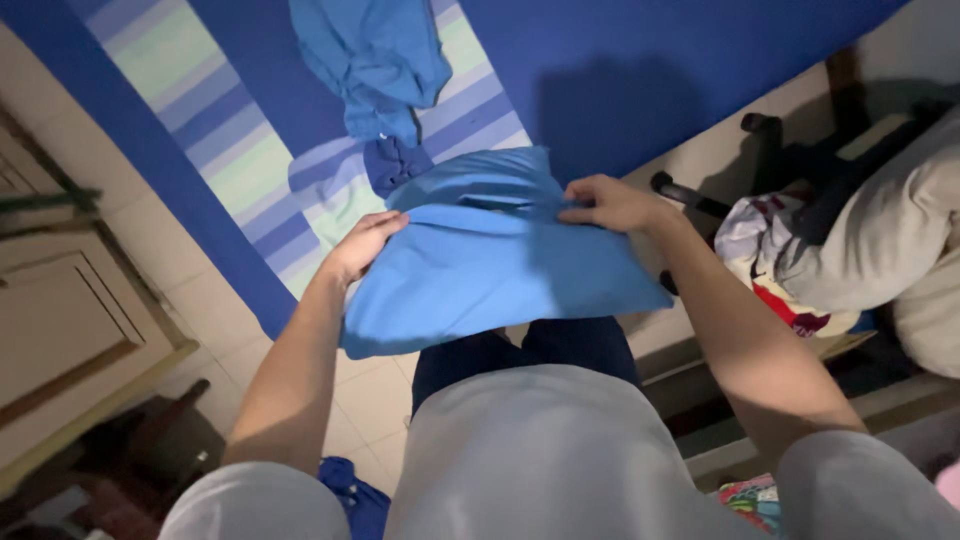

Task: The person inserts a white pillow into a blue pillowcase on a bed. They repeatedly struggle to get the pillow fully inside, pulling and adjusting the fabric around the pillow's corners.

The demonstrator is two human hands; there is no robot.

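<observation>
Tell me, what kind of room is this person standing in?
Most likely a bedroom at home. A bed with a blue striped sheet fills the view, both hands hold a folded blue garment over it, and more clothes lie on the bed, above a tiled floor.

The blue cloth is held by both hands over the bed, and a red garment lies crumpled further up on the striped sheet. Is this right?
Not quite. In the head view the crumpled garment on the striped sheet is blue, not red. The rest holds: the left hand and right hand both hold the blue cloth over the bed.
</observation>
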